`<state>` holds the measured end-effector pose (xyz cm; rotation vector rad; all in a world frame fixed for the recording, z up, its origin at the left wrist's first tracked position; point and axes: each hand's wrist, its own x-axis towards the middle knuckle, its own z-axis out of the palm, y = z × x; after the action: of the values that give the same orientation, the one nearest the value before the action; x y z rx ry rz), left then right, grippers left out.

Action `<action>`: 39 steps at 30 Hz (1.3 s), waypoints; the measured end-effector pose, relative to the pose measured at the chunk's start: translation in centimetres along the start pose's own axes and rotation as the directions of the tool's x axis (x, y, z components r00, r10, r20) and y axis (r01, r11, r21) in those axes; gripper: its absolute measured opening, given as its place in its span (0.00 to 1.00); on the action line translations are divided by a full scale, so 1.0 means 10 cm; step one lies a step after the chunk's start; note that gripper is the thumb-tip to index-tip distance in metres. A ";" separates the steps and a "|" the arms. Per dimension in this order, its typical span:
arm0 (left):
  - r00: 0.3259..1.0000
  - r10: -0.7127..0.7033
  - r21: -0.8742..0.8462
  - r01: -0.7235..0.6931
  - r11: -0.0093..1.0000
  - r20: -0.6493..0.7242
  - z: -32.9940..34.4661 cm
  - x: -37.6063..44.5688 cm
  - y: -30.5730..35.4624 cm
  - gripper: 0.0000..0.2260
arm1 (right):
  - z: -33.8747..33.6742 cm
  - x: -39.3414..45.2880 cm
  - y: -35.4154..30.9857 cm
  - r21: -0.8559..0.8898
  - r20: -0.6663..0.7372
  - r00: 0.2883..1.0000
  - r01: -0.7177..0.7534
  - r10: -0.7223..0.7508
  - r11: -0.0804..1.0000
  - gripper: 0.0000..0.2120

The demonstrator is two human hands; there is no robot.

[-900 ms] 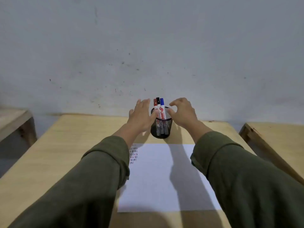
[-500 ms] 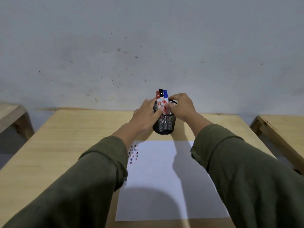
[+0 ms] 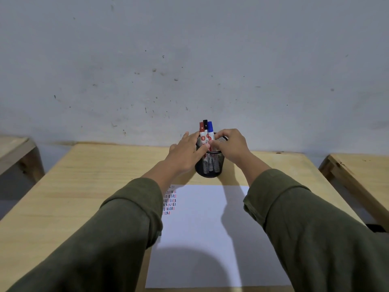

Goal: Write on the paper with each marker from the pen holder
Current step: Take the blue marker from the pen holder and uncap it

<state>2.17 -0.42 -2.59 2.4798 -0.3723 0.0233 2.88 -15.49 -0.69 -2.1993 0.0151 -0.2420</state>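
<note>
— At the holder's rim, what are the fingers doing?
— Right hand [image 3: 229, 145] fingertips pinch the marker [image 3: 210, 133] barrels; left hand [image 3: 186, 151] steadies the pen holder [image 3: 208, 165].
— Which step?
— Probably picking a marker; next, lift it straight up toward the paper [image 3: 210, 228].

Both hands closed in from open hover: left hand [image 3: 187, 152] against pen holder [image 3: 209, 165], right hand [image 3: 229, 145] fingertips pinching markers [image 3: 205, 133].

Marker labels [image 3: 203, 138] unreadable; left hand [image 3: 185, 153] hides holder's [image 3: 209, 165] left side.
</note>
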 end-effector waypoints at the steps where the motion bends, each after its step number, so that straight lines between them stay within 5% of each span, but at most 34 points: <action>1: 1.000 -0.005 0.002 0.005 1.000 0.004 0.00 0.00 0.00 0.27 | 0.00 0.00 0.00 0.007 -0.002 1.000 -0.007 0.007 1.000 0.07; 6: 0.999 -0.046 0.018 0.045 0.999 0.013 -0.06 -0.04 0.04 0.31 | -0.09 -0.02 -0.10 0.048 -0.090 0.995 0.042 -0.038 0.998 0.08; 13: 0.917 0.085 -0.154 -0.156 0.976 -0.391 -0.49 -0.09 0.40 0.22 | -0.39 -0.13 -0.50 0.069 -0.139 0.978 0.168 -0.158 0.983 0.08; 16: 0.868 0.188 -0.133 -0.277 0.952 -0.460 -0.71 -0.20 0.59 0.19 | -0.42 -0.28 -0.66 0.019 -0.128 0.968 0.222 -0.218 0.975 0.09; 22: 0.822 0.158 -0.141 -0.276 0.951 -0.547 -0.89 -0.63 0.74 0.11 | -0.41 -0.71 -0.83 0.049 -0.091 0.958 0.278 -0.273 0.959 0.06; 32: 0.829 -0.102 -0.350 -0.118 0.929 -0.550 -0.87 -1.15 0.58 0.07 | -0.52 -1.19 -0.81 0.140 -0.060 0.977 0.209 -0.202 0.968 0.06; 39: 0.870 -0.179 -0.403 -0.025 0.915 -0.459 -0.80 -1.23 0.52 0.07 | -0.63 -1.29 -0.84 0.399 -0.034 0.994 0.107 -0.102 0.911 0.12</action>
<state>-10.45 3.46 5.65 1.9871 -0.0441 0.4879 -11.56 -14.22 7.45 -1.7901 -0.1356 -0.2915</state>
